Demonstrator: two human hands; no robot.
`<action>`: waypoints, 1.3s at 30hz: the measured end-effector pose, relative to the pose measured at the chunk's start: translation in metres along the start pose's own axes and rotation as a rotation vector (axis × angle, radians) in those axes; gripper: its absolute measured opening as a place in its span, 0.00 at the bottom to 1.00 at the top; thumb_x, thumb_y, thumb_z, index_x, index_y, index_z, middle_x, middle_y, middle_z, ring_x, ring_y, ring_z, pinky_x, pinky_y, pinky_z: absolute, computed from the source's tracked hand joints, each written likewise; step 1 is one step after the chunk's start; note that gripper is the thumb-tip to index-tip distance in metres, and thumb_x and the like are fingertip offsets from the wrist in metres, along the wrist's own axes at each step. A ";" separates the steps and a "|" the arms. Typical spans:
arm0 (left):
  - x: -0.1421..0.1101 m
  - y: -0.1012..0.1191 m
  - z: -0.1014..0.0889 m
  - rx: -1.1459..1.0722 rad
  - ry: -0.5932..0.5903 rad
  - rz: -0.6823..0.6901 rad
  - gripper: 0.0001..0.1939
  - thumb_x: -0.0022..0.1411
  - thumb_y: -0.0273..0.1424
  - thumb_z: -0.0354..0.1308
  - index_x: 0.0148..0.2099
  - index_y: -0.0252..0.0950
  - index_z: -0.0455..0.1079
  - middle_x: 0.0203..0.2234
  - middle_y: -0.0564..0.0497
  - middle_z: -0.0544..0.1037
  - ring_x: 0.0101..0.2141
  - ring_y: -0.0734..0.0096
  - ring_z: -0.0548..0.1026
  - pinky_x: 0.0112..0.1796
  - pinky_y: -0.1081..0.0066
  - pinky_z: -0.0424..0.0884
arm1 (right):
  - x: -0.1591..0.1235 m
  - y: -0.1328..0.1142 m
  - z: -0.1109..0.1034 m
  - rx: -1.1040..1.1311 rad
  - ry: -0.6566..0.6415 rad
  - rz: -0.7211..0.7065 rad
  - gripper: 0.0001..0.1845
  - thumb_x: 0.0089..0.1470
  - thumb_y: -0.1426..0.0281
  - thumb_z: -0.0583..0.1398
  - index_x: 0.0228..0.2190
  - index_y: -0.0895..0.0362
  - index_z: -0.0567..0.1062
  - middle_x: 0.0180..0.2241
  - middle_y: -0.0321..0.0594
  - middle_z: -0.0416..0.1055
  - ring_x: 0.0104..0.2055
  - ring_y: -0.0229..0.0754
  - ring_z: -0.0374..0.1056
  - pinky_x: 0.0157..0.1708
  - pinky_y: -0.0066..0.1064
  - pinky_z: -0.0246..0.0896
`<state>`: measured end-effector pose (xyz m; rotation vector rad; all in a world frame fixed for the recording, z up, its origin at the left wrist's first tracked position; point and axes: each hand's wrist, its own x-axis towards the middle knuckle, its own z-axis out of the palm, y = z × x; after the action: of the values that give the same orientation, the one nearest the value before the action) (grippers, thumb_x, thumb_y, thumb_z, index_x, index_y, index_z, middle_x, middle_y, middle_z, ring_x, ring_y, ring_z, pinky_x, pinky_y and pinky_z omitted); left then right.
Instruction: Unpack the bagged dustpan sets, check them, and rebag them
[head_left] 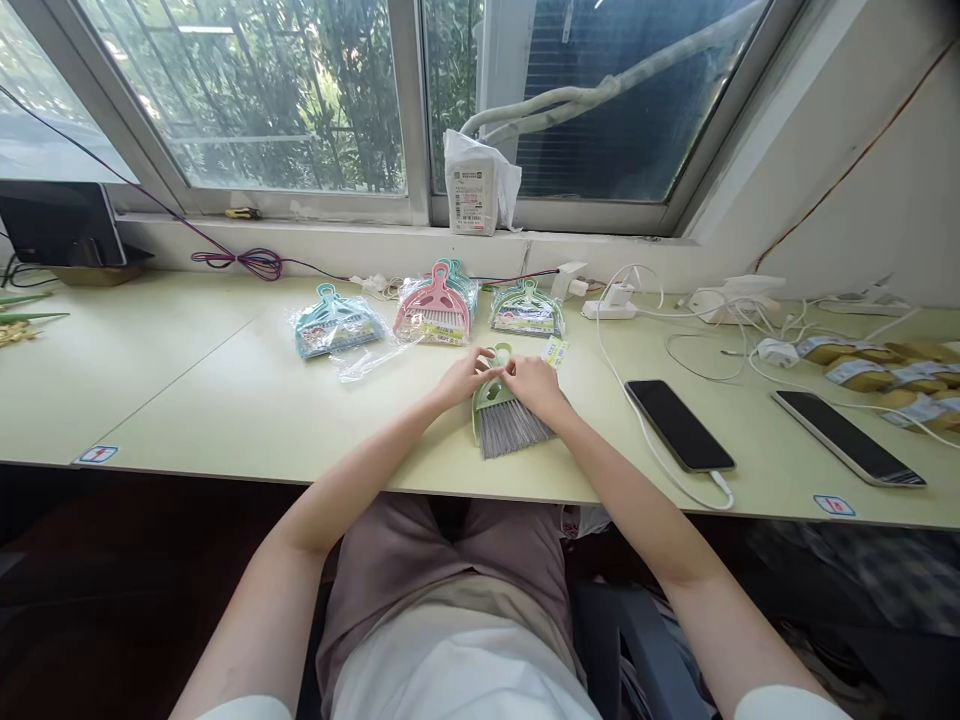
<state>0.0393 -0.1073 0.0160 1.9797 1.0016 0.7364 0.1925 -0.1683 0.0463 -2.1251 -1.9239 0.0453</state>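
A green hand broom [491,393] with grey bristles lies on the table in front of me, bristles toward the near edge. A green rim along its left side looks like a matching dustpan beneath it. My left hand [465,378] is closed at the left of its handle. From the right, my right hand [532,383] pinches the same handle, its fingertips meeting those of the left. What sits between the fingertips is too small to make out. Just behind the right hand, a paper label [555,351] sticks out.
Behind are wrapped broom-and-dustpan sets: blue [337,325], pink [433,308] and green [528,310]. A loose clear wrapper [371,362] lies left. To the right are a charging phone [679,425], its white cable [626,385], another phone [847,437] and yellow bundles [862,372].
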 end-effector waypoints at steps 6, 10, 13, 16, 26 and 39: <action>0.004 -0.007 0.002 -0.039 -0.033 -0.063 0.36 0.52 0.39 0.68 0.59 0.41 0.58 0.44 0.46 0.79 0.31 0.70 0.76 0.30 0.72 0.67 | 0.007 0.014 -0.007 0.107 0.081 0.011 0.12 0.59 0.61 0.60 0.38 0.53 0.78 0.37 0.43 0.78 0.44 0.48 0.72 0.39 0.32 0.61; 0.003 -0.006 0.003 -0.032 0.089 -0.065 0.39 0.50 0.38 0.69 0.61 0.39 0.56 0.39 0.48 0.80 0.34 0.65 0.77 0.36 0.68 0.69 | 0.015 0.028 0.000 0.222 0.108 -0.038 0.22 0.55 0.60 0.64 0.50 0.54 0.75 0.49 0.45 0.76 0.56 0.52 0.67 0.48 0.37 0.62; 0.004 -0.006 0.001 -0.022 0.131 -0.080 0.37 0.52 0.40 0.67 0.60 0.36 0.59 0.35 0.49 0.81 0.37 0.61 0.77 0.41 0.64 0.69 | 0.024 0.036 0.011 0.404 -0.084 -0.038 0.24 0.55 0.60 0.64 0.51 0.55 0.75 0.52 0.45 0.75 0.56 0.50 0.69 0.52 0.38 0.63; 0.006 -0.008 -0.002 -0.006 0.121 -0.084 0.34 0.53 0.41 0.65 0.59 0.35 0.63 0.34 0.49 0.81 0.39 0.60 0.76 0.44 0.64 0.67 | 0.031 0.039 0.022 0.605 -0.175 -0.023 0.21 0.52 0.63 0.66 0.47 0.57 0.78 0.49 0.46 0.77 0.54 0.49 0.72 0.51 0.37 0.66; 0.008 -0.002 -0.007 -0.162 -0.115 0.049 0.25 0.57 0.53 0.56 0.28 0.34 0.69 0.20 0.54 0.66 0.25 0.72 0.64 0.29 0.70 0.58 | 0.028 0.035 0.013 1.080 -0.137 0.139 0.29 0.40 0.67 0.73 0.46 0.62 0.79 0.43 0.51 0.80 0.50 0.51 0.75 0.52 0.40 0.69; -0.001 0.011 -0.013 -0.196 -0.078 0.092 0.23 0.54 0.50 0.60 0.24 0.35 0.63 0.18 0.56 0.58 0.22 0.77 0.55 0.25 0.72 0.49 | 0.021 0.026 -0.001 1.160 -0.117 0.149 0.33 0.28 0.68 0.77 0.41 0.62 0.80 0.35 0.48 0.81 0.41 0.51 0.77 0.46 0.41 0.72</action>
<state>0.0336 -0.1076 0.0318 1.8785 0.7663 0.7708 0.2206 -0.1503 0.0450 -1.4213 -1.2222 1.0421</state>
